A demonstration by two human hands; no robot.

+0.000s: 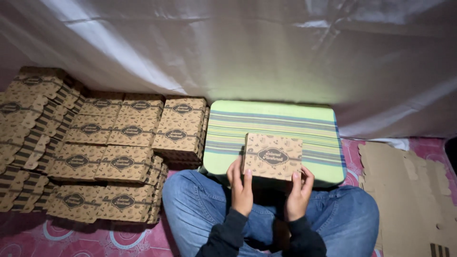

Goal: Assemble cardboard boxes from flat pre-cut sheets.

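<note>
While the closed box (pixel 273 156) rests on the striped cushion (pixel 281 121), I grip its near edge with my left hand (pixel 241 186) and right hand (pixel 300 192); its contents stay hidden. Stacked boxes (pixel 114 152) sit left of my left hand.

Stacked brown printed boxes (pixel 102 152) fill the left; flat cardboard sheets (pixel 412 195) lie right, white sheeting (pixel 247 47) behind.

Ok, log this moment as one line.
left hand: holds printed box | right hand: holds same box | box on striped cushion | stacked boxes at left | flat cardboard at right
</note>
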